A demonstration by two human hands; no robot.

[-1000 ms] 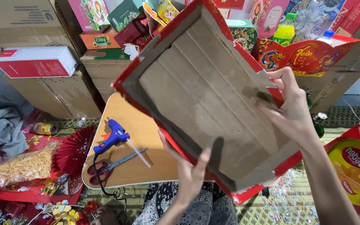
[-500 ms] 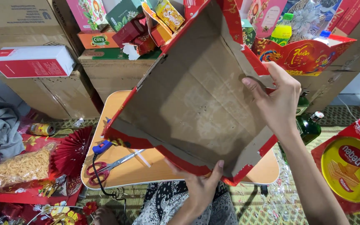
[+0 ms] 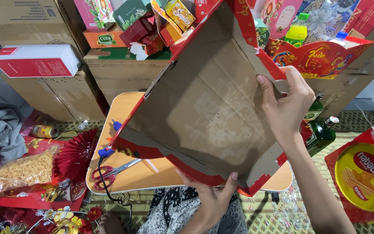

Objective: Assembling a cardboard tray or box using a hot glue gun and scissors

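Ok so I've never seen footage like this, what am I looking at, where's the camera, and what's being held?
The camera sits on a person's head and looks down at their own bare hands. Both hands hold up a shallow cardboard tray with red edges, tilted, its brown inside facing the camera. The left hand grips the near edge; the right hand grips the right wall. Under it stands a small table with red scissors and a blue glue gun, partly hidden. Boxes and a green bottle lie around.
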